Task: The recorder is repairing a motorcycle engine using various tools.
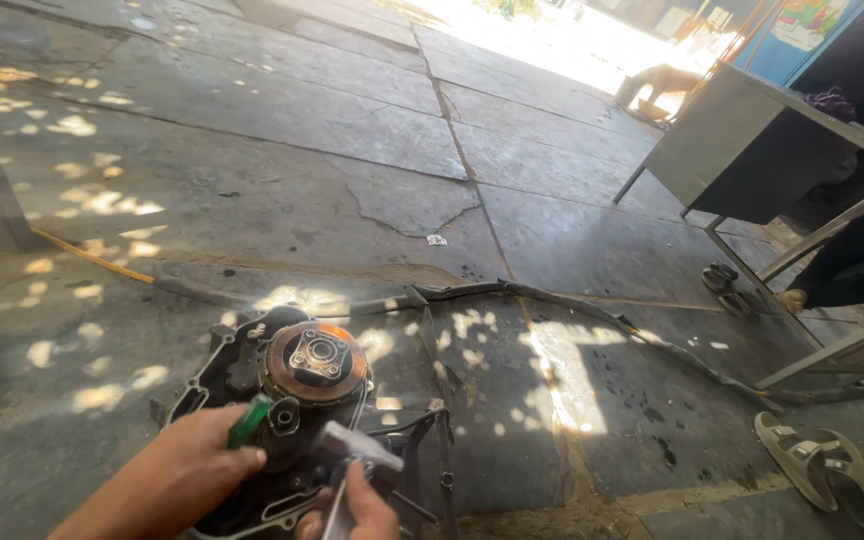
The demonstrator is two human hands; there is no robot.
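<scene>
We had an opened engine case (282, 420) lying on the cracked stone floor (282, 150), low in the view and left of centre. Its round clutch assembly (313, 362) faced up, rusty brown at the rim with a pale metal plate in the middle. Our left hand (177, 478) was closed around a tool with a green handle (249, 421), whose tip sat just beside the clutch, at a small round part of the case below it. Our right hand (357, 510) gripped a slim metal tool; its grey, blurred head (352, 445) hung over the lower right of the case. We could not tell whether that head touched the case.

Past the engine, a dark hose (512, 292) snaked across the floor, and a yellow hose (82, 255) ran along the left side. A pair of grey sandals (822, 475) lay at the lower right. A grey metal table (752, 150) stood at the upper right, with another person's dark-sleeved arm (852, 270) beside its frame.
</scene>
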